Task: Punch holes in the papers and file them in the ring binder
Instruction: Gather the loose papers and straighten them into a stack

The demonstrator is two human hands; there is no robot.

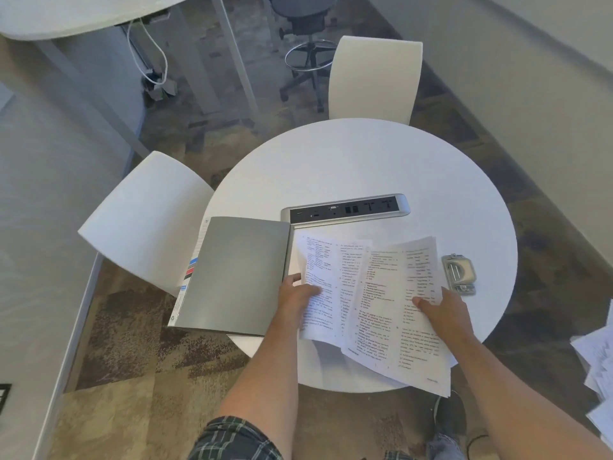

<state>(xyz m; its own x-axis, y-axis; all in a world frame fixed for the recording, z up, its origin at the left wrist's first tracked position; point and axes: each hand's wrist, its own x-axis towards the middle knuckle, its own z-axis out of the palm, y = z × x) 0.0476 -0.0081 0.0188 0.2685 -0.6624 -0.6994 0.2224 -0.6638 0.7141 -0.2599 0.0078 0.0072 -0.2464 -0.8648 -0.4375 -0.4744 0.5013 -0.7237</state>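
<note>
A person is standing over a round white surface [365, 161], working through printed papers [381, 293] that are lying fanned out on the right half of an open ring binder [238, 273]. The left hand [297, 292] is gripping the near left part of the sheets, fingers curling over the top page and thumb reaching toward the binder's spine. The right hand [441, 310] is pinching the right-hand sheets, which are overhanging the near edge of the surface. The binder's grey cover is lying flat to the left, jutting past the rim. A metal hole punch [459, 273] is sitting just beside the papers on the right. A power strip panel [345, 210] is lying just beyond the binder. Two white chairs [374, 78] are standing at the far side, and more loose sheets [597, 376] are showing at the right edge.
</note>
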